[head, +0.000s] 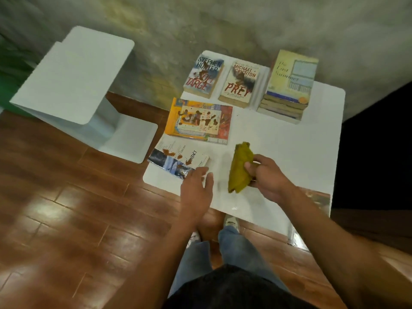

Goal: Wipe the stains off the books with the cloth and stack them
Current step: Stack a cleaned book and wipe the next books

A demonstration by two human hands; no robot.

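Observation:
My right hand (266, 176) grips a folded yellow-green cloth (240, 166) just above the white table (289, 152). My left hand (197, 188) hovers with relaxed fingers at the near corner of the "Contact" book (176, 160), which carries brown stains. Beyond it lies a colourful stained book (200, 120). At the far edge lie the stained "Soft Target" book (204, 75) and the stained "Prey" book (239, 84). A stack of several books (288, 85) stands at the far right, its top cover without visible stains.
A second white side table (73, 74) stands to the left on the wooden floor (66, 219). A rough grey wall (223, 25) rises behind both tables. My legs and shoes (230, 221) are under the near table edge.

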